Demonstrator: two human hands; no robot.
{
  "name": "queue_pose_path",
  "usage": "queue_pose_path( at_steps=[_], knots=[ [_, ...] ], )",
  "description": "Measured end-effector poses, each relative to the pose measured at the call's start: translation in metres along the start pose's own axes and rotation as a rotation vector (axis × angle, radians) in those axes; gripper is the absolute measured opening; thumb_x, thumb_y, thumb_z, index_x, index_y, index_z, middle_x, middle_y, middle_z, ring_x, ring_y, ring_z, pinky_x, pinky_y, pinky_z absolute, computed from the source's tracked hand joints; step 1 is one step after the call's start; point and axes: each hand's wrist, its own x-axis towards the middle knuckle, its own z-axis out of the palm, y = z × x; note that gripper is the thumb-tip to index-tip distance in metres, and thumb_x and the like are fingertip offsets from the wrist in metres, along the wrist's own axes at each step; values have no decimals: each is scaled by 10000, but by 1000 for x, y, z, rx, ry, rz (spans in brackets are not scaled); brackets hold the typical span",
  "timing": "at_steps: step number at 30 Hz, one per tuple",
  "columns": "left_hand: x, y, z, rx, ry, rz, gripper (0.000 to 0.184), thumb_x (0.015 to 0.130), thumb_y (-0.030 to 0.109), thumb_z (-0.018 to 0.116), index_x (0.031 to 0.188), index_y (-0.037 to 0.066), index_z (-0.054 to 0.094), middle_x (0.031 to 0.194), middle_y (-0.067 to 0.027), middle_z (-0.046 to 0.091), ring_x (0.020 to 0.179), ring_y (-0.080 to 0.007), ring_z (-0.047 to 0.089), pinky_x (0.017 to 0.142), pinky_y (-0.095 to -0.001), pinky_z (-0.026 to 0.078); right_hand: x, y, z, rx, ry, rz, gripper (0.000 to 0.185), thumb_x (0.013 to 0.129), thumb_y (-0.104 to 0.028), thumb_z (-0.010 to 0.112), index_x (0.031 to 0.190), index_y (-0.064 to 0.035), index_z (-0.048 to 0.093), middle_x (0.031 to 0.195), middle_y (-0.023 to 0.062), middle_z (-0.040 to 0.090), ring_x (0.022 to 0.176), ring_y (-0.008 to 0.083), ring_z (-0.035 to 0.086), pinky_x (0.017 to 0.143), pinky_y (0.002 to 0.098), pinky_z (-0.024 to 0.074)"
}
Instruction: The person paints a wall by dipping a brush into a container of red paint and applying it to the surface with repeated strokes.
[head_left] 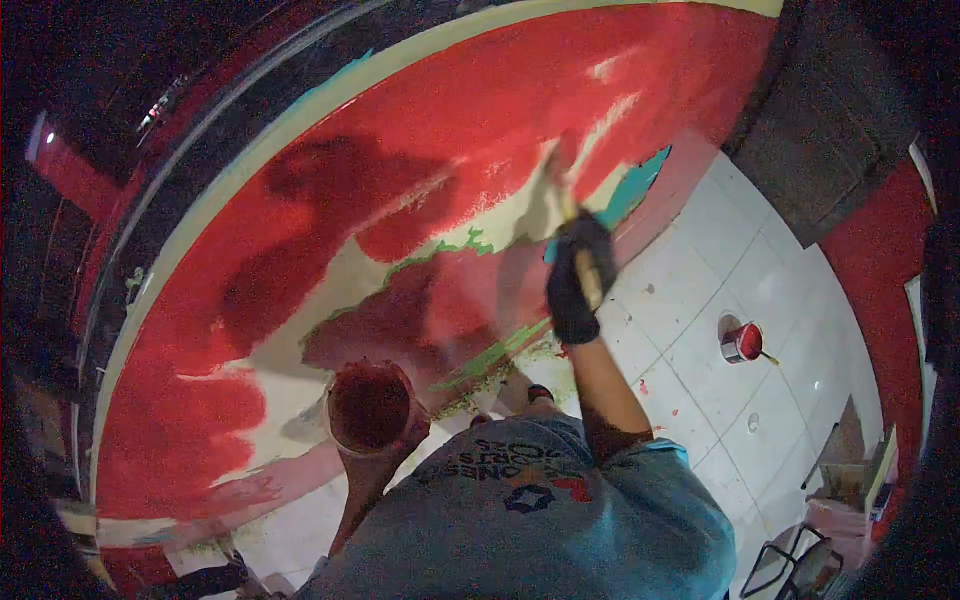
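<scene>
My right hand (582, 275), in a black glove, is closed around the handle of a paintbrush (568, 195), whose bristles are blurred near the painted surface. Beneath and beyond it lies a large curved panel (500, 90) with wet-looking red paint over cream, and green and teal edges. Low in the view, a round container (370, 405) with dark red inside is held up by my left hand (413, 437); only part of that hand shows beside the container's rim.
On the white tiled floor (720, 220) at the right stands a small can of red paint (742, 342) with a stick or brush across it. A dark block-like object (825, 110) is at the upper right. Metal-framed items (800, 565) lie at the lower right.
</scene>
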Motion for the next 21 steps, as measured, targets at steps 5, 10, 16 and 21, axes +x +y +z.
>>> queue_pose_path(
  at_steps=[5, 10, 16, 21],
  knots=[
    [7, -6, 16, 35, 82, 93, 371, 449, 252, 584, 771, 89, 496, 764, -60, 477, 768, -264, 467, 761, -351, 364, -23, -30, -42, -83, -443, 28, 183, 785, -126, 526, 946, -41, 547, 959, 131, 557, 897, 292, 523, 793, 342, 397],
    [26, -21, 8, 651, -218, 475, 370, 518, 197, 641, 853, 88, 525, 850, -45, 525, 828, -244, 496, 803, -362, 368, 22, -63, -82, 91, -374, 202, 211, 802, -154, 509, 960, -14, 502, 939, 113, 541, 779, 197, 530, 695, 327, 431],
    [19, -55, 10, -42, -404, 136, 530, 581, 197, 730, 1033, 112, 465, 885, -24, 555, 856, -155, 528, 801, -336, 399, 30, -73, -101, 452, -321, 521, 251, 821, -191, 514, 931, 33, 495, 851, 141, 561, 640, 175, 548, 600, 281, 453],
    [35, -129, 18, -76, -452, 254, 736, 516, 216, 779, 1118, 72, 382, 1012, -67, 508, 941, -181, 503, 848, -349, 386, 28, -88, -112, 351, -401, 515, 277, 818, -205, 527, 957, 34, 496, 835, 140, 574, 673, 187, 565, 613, 292, 467]
  ],
)
